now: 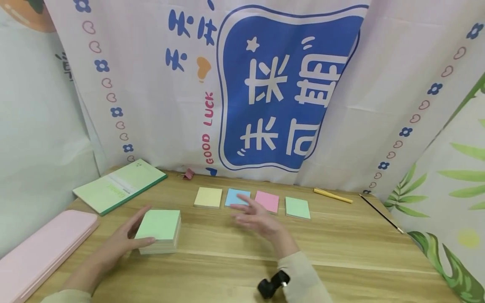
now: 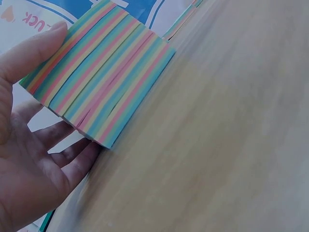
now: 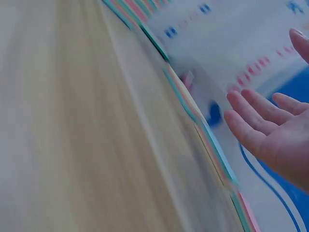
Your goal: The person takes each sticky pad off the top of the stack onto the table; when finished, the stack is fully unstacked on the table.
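My left hand (image 1: 122, 240) grips a thick stack of sticky notes (image 1: 159, 225) at its left side, thumb at the near corner and fingers behind. The stack has a green top; striped pink, yellow, green and blue edges show in the left wrist view. My right hand (image 1: 260, 218) hovers with spread fingers and holds nothing. In the head view it overlaps a blue sticky-note pad (image 1: 234, 198) and a pink pad (image 1: 268, 200). These stand in a row between a yellow pad (image 1: 208, 197) on the left and a green pad (image 1: 297, 208) on the right.
A green notebook (image 1: 123, 185) lies at the back left, with a pink case (image 1: 49, 248) nearer me. A pink binder clip (image 1: 187, 174) sits by the curtain (image 1: 170, 126). At the back right are a yellow pen (image 1: 332, 195) and a thin dark stick (image 1: 380, 213).
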Available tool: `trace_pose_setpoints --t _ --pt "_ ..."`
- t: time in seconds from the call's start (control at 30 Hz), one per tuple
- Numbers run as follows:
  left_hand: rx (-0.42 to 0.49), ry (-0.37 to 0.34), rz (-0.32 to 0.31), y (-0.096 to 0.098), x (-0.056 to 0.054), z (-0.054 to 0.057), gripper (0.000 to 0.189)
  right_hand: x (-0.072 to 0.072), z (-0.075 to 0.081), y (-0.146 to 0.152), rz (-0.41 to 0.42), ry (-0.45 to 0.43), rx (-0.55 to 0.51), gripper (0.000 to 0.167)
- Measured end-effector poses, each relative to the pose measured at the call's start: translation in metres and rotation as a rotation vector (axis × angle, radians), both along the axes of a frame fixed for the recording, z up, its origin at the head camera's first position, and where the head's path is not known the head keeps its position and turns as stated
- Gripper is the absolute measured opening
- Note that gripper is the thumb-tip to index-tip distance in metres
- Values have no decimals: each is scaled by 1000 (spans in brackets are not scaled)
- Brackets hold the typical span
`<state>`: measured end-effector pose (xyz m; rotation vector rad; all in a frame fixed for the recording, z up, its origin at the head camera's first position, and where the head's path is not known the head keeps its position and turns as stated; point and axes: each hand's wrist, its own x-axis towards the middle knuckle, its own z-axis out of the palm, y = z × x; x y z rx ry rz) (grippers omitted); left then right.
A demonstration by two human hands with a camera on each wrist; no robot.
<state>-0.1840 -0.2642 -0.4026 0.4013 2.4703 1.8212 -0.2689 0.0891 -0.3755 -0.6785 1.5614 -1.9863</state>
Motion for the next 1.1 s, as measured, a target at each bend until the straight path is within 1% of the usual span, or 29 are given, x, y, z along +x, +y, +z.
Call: trace_pose_setpoints --t 0.1,0.23,0.4,0.57,0.63,0.8,0.87,0.97,1.1 --pt "5 -2 -1 0 1 0 80 10 -3 -38 68 19 42 69" --pt "2 -6 -7 1 1 -1 80 21 -9 -76 102 38 127 73" --pt "-12 -12 -5 2 0 -1 79 26 -16 -106 48 82 243 77" --pt "-26 -19 1 2 -1 -1 78 26 -21 -124 -17 141 337 82" --pt "-24 -25 1 2 -2 -1 78 27 -21 -129 -28 174 373 85" --pt "-16 -34 -1 2 -2 1 78 30 -20 -139 -38 267 380 83" --pt "-14 -29 0 3 -1 2 79 31 -20 -140 -57 278 372 80" --pt "-14 -27 5 3 0 3 81 33 -21 -139 -74 227 323 76" --pt "-16 -49 23 3 2 3 83 35 -20 -131 -60 141 227 74"
